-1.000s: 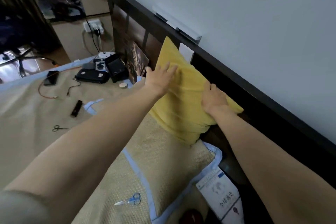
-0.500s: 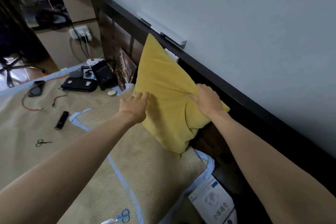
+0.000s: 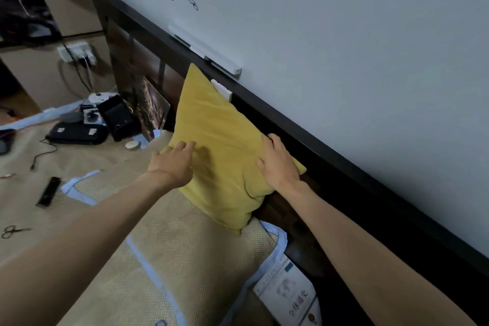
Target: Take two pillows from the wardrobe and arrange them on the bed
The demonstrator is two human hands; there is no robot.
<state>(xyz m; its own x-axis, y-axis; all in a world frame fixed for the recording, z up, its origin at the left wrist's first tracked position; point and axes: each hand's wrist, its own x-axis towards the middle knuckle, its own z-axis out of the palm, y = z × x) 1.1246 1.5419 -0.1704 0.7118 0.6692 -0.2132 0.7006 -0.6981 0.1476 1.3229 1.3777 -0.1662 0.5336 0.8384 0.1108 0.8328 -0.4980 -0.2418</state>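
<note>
The yellow pillow [image 3: 219, 151] stands on one corner at the head of the bed [image 3: 87, 259], leaning back against the dark headboard [image 3: 330, 145], its top corner reaching up to the rail. It looks soft and light to me: the cover creases and dents under my palms, so I judge it will sag and topple if I let go carelessly. It should take no strength, only steadying. The best holds, I think, are the two side edges, where I can squeeze the filling and turn it square.

My left hand [image 3: 173, 164] lies on the pillow's left edge, fingers spread loosely and flat, pressing, not gripping. My right hand [image 3: 277, 164] covers the right corner, fingers open and laid over the fabric, which bunches beneath the palm; nothing is closed in either hand.

Only one pillow is in view; where the second is, I cannot tell. The wardrobe is not in view. The pillow's back face and its contact with the headboard are hidden. The gap below the headboard is dark. A white booklet [image 3: 291, 296] lies by the mattress edge, its print too small to read. Far left, scissors [image 3: 12, 231] and a black case [image 3: 76, 133] lie well apart from the pillow, blurred.
</note>
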